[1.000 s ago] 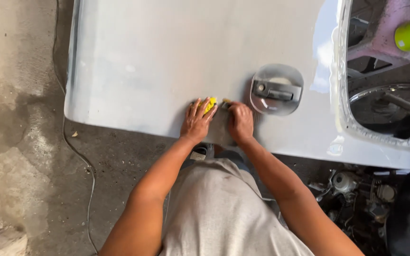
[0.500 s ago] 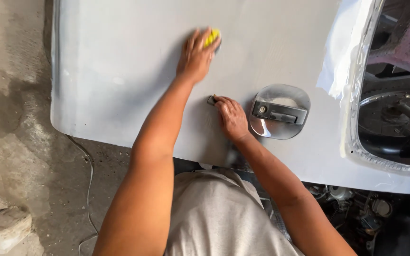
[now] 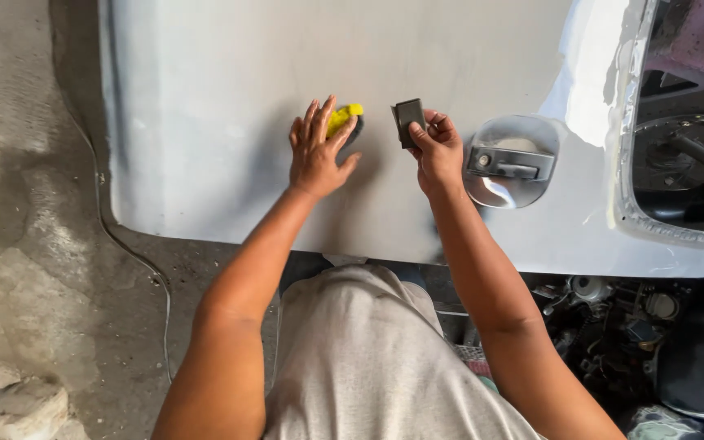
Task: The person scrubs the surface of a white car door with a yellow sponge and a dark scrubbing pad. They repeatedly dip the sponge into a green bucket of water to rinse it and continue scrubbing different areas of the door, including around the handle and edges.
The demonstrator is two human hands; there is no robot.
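Fingers (image 3: 317,122) of left hand (image 3: 317,155) spread flat on yellow sponge (image 3: 344,116), right hand (image 3: 437,151) pinching small dark sanding block (image 3: 409,121)

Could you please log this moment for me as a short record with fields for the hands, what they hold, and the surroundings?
surface: pale grey car door panel, lying flat
left hand: pressed flat on the panel, over a yellow pad
right hand: pinching a small dark rectangular piece, held just above the panel
door handle: metal, in its recess to the right of the right hand
window opening: at the panel's right end
floor: bare concrete on the left, with a thin cable
clutter: dark parts below the panel's right side
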